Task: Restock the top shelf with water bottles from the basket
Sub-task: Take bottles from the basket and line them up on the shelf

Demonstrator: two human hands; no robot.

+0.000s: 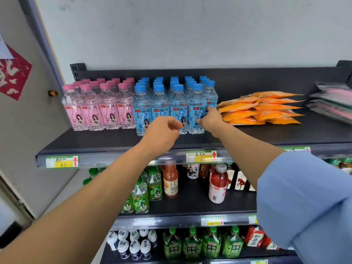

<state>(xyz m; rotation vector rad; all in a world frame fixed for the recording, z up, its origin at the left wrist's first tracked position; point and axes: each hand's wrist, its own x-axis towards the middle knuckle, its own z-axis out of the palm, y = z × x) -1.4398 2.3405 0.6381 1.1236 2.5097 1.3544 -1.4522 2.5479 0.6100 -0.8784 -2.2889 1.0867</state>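
The blue-capped water bottles (160,109) stand upright in tight rows on the dark, matte top shelf (95,141). They are clear ribbed plastic with glossy blue labels. The left hand (163,128) hangs in front of the front row with its fingers curled inward. Whether the fingers touch a bottle cannot be told. The right hand (209,119) is at the front right bottle (196,103), thumb on the label face and forefinger reaching round its right side, pinching it. The two hands are close but apart.

Just left of the blue group, touching it, stands a block of pink-capped bottles (99,111) of the same shape with pink labels. To the right lies a loose stack of flat, shiny orange pouches (261,109). A yellow-and-green price tag (62,161) sits in the shelf's front rail. A light blue cloth sleeve (304,197) covers the right upper arm. Green-labelled bottles (141,197) stand on the shelf below.
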